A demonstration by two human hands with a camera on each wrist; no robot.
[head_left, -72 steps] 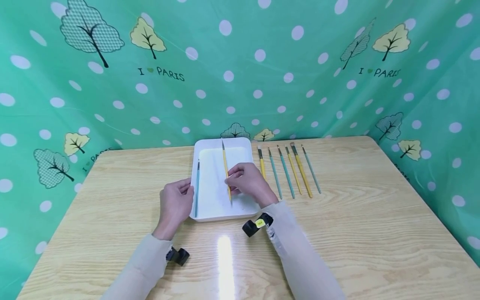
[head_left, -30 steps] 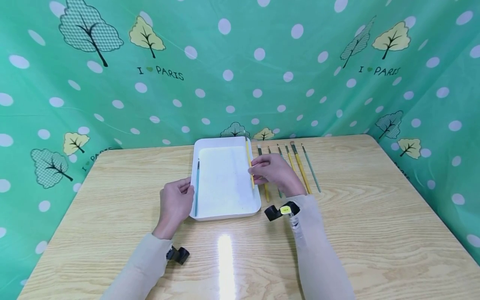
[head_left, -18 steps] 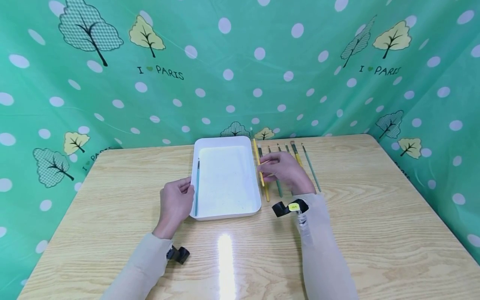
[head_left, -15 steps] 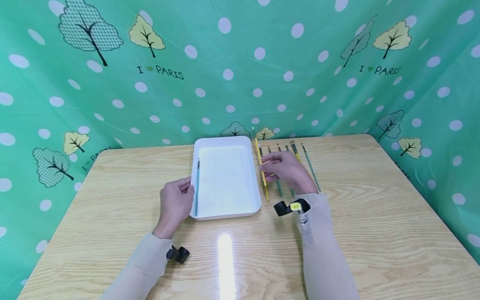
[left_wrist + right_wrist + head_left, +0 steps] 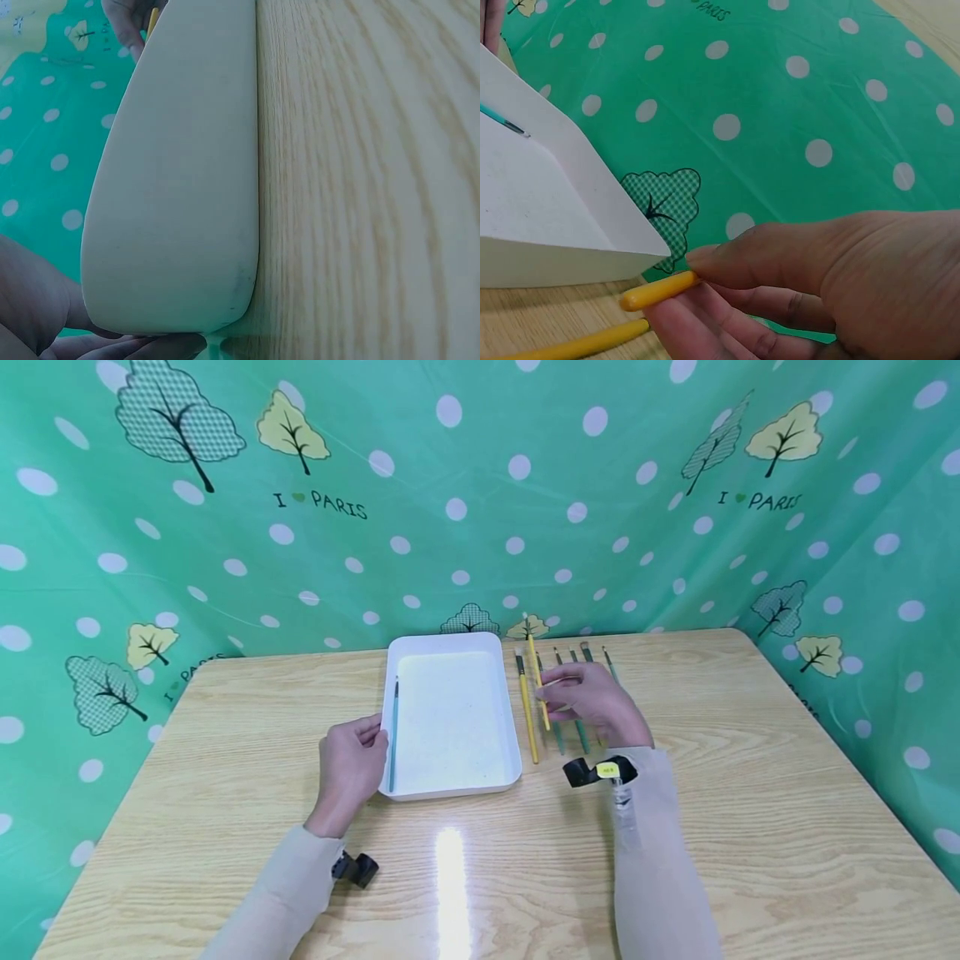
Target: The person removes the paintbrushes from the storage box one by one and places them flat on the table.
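My right hand (image 5: 588, 697) pinches a yellow paintbrush (image 5: 535, 664) between thumb and fingers, to the right of the white tray (image 5: 457, 727). In the right wrist view the rounded handle end of that held paintbrush (image 5: 660, 290) sticks out past the fingertips. My left hand (image 5: 351, 768) grips the tray's left side; in the left wrist view its fingers touch the end of the tray wall (image 5: 172, 165). Inside the tray, along its left side, lies a teal paintbrush (image 5: 394, 735). The right hand partly hides the row of paintbrushes beneath it.
On the wooden table (image 5: 750, 777), right of the tray, lies a row of several yellow and teal paintbrushes, bristles pointing away; a yellow-handled paintbrush (image 5: 528, 710) is nearest the tray. A green dotted cloth (image 5: 480, 543) hangs behind the table.
My right hand has carried the yellow paintbrush from over the tray, across its right rim, to over the row of paintbrushes. My left hand and the tray have stayed put.
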